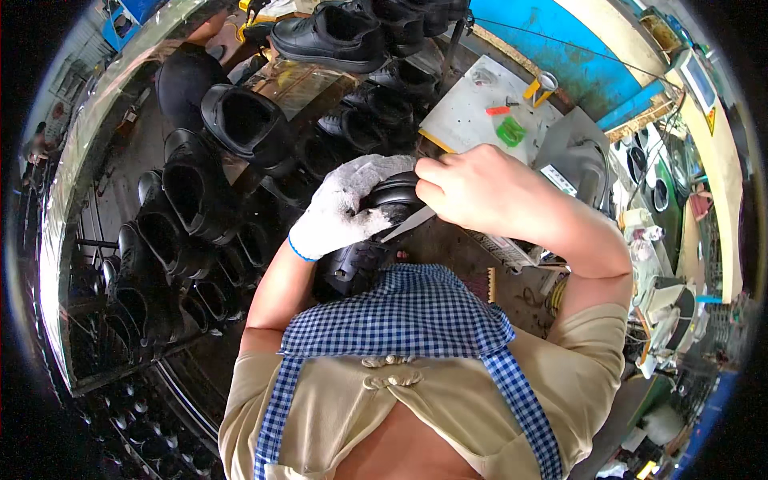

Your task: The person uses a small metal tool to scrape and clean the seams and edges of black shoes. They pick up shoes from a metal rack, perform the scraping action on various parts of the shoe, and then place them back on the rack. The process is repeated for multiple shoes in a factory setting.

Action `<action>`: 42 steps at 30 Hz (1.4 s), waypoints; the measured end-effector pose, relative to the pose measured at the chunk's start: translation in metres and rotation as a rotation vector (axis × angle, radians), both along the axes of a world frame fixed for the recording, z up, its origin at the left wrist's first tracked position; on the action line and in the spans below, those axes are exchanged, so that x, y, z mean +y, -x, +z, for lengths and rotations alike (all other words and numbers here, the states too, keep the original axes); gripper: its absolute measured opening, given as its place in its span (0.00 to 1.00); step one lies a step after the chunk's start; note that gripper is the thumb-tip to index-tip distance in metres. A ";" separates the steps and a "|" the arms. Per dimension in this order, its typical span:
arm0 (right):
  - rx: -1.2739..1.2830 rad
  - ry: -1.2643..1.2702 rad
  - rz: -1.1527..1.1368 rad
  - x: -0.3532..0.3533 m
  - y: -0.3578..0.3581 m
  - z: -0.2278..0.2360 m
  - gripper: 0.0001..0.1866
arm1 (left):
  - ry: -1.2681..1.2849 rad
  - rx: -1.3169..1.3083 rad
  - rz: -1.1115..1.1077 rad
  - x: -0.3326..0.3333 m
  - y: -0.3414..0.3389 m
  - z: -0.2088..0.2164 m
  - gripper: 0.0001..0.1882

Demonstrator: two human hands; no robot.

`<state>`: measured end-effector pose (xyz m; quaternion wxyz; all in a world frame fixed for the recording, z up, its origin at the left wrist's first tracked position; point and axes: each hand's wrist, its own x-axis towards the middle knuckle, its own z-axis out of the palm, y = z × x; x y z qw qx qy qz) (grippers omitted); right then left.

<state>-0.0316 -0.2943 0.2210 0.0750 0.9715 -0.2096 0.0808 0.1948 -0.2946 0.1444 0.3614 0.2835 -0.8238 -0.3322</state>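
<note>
My left hand (340,206), in a white knit glove with a blue cuff edge, grips a black shoe (392,196) in front of my chest. Its thumb presses on the near side of the shoe, and the fingers wrap the far side. My bare right hand (472,188) is closed at the shoe's right side. From below its fingers a flat, pale, pointed blade (410,223) slants down to the left along the shoe, like a knife's. The handle is hidden in the fist.
Racks of black shoes (188,184) fill the left and the far side. At the far right, a white work table (468,108) bears a green tangle (510,131), a red piece (498,110) and a yellow-handled roll (541,88). A grey machine housing (572,148) stands near my right forearm.
</note>
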 end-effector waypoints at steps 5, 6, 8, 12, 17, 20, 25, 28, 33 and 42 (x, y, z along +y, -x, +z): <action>-0.186 -0.319 0.043 -0.014 0.005 -0.010 0.09 | -0.229 0.211 -0.070 0.002 -0.001 -0.013 0.33; -0.262 -0.420 0.028 -0.017 0.008 -0.013 0.10 | -0.319 0.275 -0.083 0.003 -0.001 -0.015 0.34; -0.505 -0.634 0.055 -0.024 0.017 -0.024 0.09 | -0.383 0.321 -0.088 0.004 0.000 -0.013 0.34; -1.113 -1.314 0.078 -0.033 0.037 -0.069 0.08 | -0.279 0.287 -0.037 -0.005 -0.006 -0.008 0.33; -0.939 -0.749 -0.540 -0.014 0.058 -0.173 0.13 | -0.404 0.634 0.211 -0.011 -0.003 -0.007 0.32; -0.948 -1.082 -0.507 0.022 0.062 -0.174 0.39 | -0.416 0.951 0.373 -0.028 0.015 -0.004 0.26; -0.902 -0.943 -0.562 0.052 0.067 -0.167 0.55 | -0.632 1.161 0.543 -0.052 0.040 -0.007 0.24; -0.841 -0.748 -0.751 0.052 0.064 -0.171 0.56 | -0.775 1.355 0.437 -0.062 0.046 -0.018 0.22; -1.396 -0.923 -0.457 0.048 0.053 -0.168 0.43 | -0.874 1.296 0.374 -0.082 0.040 -0.049 0.24; -1.729 -1.437 -0.385 0.013 0.043 -0.178 0.24 | -0.938 1.293 0.298 -0.055 0.016 -0.045 0.19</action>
